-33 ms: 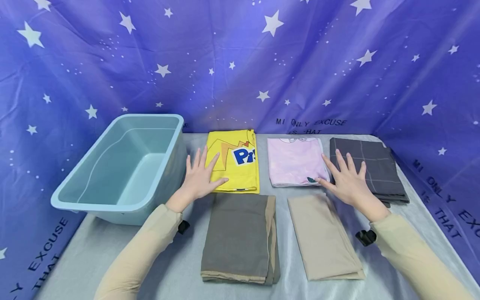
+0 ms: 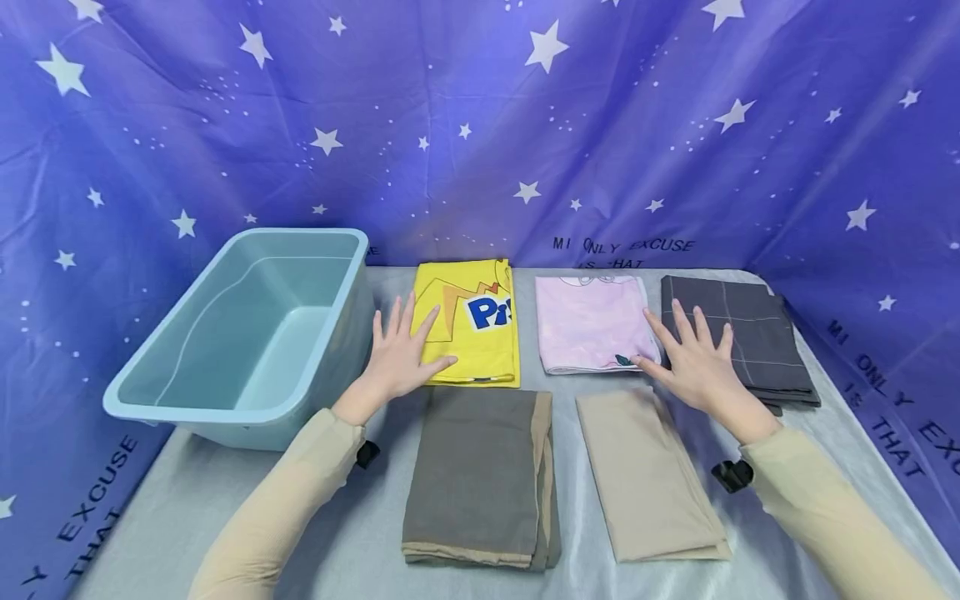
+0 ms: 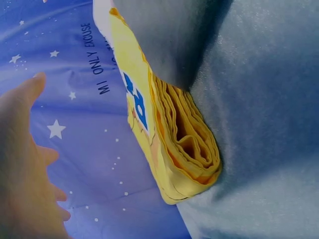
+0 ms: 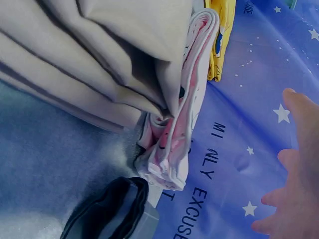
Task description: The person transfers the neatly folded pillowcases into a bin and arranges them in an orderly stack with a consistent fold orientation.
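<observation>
My left hand [image 2: 395, 353] is spread flat with its fingers apart, held between the blue tub and the folded yellow cloth [image 2: 480, 333]. It overlaps the yellow cloth's left edge in the head view, while the left wrist view shows it apart from the cloth's rolled folds. My right hand [image 2: 697, 367], also spread and holding nothing, hovers between the folded pink cloth [image 2: 588, 321] and the folded dark grey checked cloth [image 2: 757, 337]. Nearer me lie a folded grey-brown cloth with tan edging [image 2: 476, 475] and a folded beige cloth [image 2: 648, 479].
A light blue plastic tub [image 2: 341, 333] stands at the left of the table, its inside bare. Pale grey fabric covers the table [image 2: 345, 533]. A purple star-printed curtain [image 2: 450, 183] surrounds the back and both sides.
</observation>
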The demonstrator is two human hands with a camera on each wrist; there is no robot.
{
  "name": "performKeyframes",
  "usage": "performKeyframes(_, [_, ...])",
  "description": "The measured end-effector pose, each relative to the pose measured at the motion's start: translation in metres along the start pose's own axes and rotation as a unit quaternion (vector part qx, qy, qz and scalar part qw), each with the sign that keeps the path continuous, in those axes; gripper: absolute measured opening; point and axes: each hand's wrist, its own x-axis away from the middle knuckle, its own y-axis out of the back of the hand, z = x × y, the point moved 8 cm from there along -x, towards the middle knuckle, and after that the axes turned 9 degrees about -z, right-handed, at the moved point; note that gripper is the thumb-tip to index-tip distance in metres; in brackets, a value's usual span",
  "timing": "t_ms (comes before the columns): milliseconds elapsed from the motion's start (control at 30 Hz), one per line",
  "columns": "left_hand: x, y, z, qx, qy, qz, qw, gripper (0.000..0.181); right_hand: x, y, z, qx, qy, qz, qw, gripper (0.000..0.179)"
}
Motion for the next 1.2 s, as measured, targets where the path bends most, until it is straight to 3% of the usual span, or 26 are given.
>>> performKeyframes(600, [0.002,-0.004,0.005,0.012,0.001,-0.003,0.9999,0.081,-0.005,-0.002,0.007,0.001,0.006,0.0,1.0,0.073])
performKeyframes(1200, [-0.002,-0.001,0.011,0.004,0.005,-0.003,1.0,0.076,-0.027,-0.007,0.039,-0.024,0.043,-0.007,0.9987,0.068])
